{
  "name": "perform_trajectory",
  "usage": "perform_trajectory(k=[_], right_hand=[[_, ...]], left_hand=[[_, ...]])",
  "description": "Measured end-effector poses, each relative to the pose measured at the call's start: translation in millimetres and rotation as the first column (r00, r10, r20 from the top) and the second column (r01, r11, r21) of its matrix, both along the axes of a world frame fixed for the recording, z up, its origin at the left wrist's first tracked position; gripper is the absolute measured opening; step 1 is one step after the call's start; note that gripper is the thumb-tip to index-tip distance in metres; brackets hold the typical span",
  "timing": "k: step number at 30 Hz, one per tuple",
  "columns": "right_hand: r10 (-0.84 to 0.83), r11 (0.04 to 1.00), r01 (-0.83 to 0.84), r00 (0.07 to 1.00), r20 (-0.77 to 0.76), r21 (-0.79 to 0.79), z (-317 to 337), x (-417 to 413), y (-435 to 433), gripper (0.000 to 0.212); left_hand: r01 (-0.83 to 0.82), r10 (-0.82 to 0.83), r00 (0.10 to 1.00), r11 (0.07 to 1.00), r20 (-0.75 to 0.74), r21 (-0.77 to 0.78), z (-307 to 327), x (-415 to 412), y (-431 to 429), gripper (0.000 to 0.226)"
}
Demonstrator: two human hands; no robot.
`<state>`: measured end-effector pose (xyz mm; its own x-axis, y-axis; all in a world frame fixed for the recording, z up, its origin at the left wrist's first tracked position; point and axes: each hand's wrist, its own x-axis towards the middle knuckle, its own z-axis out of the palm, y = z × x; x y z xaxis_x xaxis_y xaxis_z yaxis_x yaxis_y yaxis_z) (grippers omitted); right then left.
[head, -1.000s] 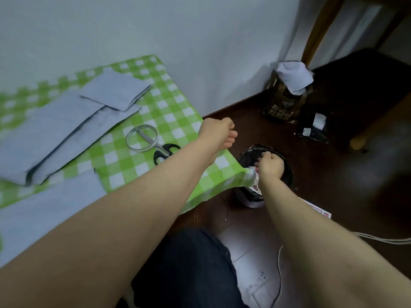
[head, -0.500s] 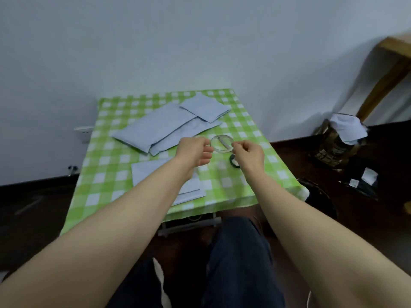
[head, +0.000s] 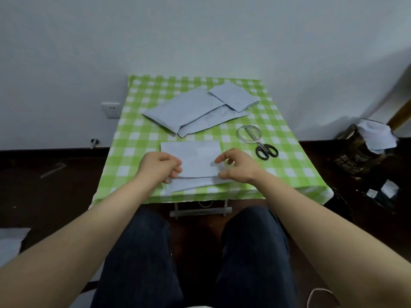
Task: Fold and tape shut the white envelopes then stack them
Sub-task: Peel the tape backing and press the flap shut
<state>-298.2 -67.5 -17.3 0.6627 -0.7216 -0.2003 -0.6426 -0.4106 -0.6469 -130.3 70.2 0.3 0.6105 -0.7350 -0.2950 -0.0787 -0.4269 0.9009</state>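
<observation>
A white envelope [head: 193, 160] lies flat near the front edge of the green checked table [head: 138, 138], on top of another pale sheet [head: 195, 183]. My left hand [head: 160, 166] has curled fingers at the envelope's lower left edge and pinches it. At the envelope's right edge is my right hand [head: 236, 167]; its forefinger and thumb close on the lower right corner. Further back lies a pile of long envelopes [head: 189, 111]. A small folded envelope [head: 233, 98] rests on the pile's right end.
A clear tape roll [head: 248, 134] lies over black-handled scissors [head: 265, 150] to the right of my right hand. A bin with white paper [head: 375, 136] stands on the dark floor at the right. A wall socket [head: 110, 109] is at the left.
My view swung from the floor bin at the right back to the table. My right hand left the bin, and both hands came down onto the front envelope.
</observation>
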Motion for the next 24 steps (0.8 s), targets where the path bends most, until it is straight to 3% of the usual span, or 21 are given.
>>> perform_trajectory(k=[6, 8, 11, 13, 16, 19, 21, 22, 23, 24], right_hand=[[0.219, 0.906, -0.248, 0.968, -0.123, -0.342, -12.1, 15.6, 9.5, 0.037], [0.242, 0.856, -0.280, 0.960, -0.141, -0.434, -14.0, 20.2, 13.5, 0.037], [0.303, 0.775, -0.357, 0.934, -0.190, -0.521, -15.9, 26.0, 16.6, 0.034], [0.356, 0.710, -0.401, 0.914, -0.196, -0.578, -14.9, 29.1, 21.8, 0.025], [0.350, 0.683, -0.351, 0.927, -0.135, -0.640, -15.6, 33.6, 24.7, 0.008], [0.212, 0.758, -0.199, 0.976, -0.054, -0.621, -11.4, 37.8, 21.9, 0.016], [0.154, 0.755, -0.114, 0.988, 0.006, -0.646, -6.8, 36.8, 20.3, 0.017], [0.145, 0.749, -0.093, 0.989, 0.025, -0.656, -5.4, 35.8, 19.8, 0.017], [0.150, 0.742, -0.086, 0.988, 0.040, -0.665, -5.2, 34.6, 20.0, 0.016], [0.164, 0.739, -0.086, 0.985, 0.054, -0.668, -5.9, 33.4, 20.5, 0.014]], left_hand=[[0.148, -0.157, 0.986, 0.982, 0.064, 0.121, -13.2, -19.4, 1.8, 0.036], [0.179, -0.205, 0.959, 0.973, 0.197, 0.143, -16.4, -21.8, 5.3, 0.036], [0.239, -0.320, 0.847, 0.942, 0.424, 0.234, -19.8, -25.4, 11.7, 0.034], [0.251, -0.347, 0.823, 0.932, 0.449, 0.260, -23.8, -26.5, 13.5, 0.036], [0.275, -0.379, 0.786, 0.922, 0.489, 0.273, -29.3, -25.3, 16.0, 0.036], [0.299, -0.393, 0.778, 0.918, 0.490, 0.261, -33.1, -21.3, 14.0, 0.032], [0.206, -0.250, 0.909, 0.965, 0.334, 0.161, -33.2, -20.4, 9.5, 0.024], [0.088, -0.098, 0.986, 0.993, 0.136, 0.079, -30.3, -20.5, 7.1, 0.021], [-0.066, 0.069, 0.990, 0.997, -0.126, 0.028, -25.4, -20.5, 4.5, 0.024], [-0.194, 0.189, 0.912, 0.981, -0.365, 0.024, -21.5, -18.3, 1.9, 0.034]])
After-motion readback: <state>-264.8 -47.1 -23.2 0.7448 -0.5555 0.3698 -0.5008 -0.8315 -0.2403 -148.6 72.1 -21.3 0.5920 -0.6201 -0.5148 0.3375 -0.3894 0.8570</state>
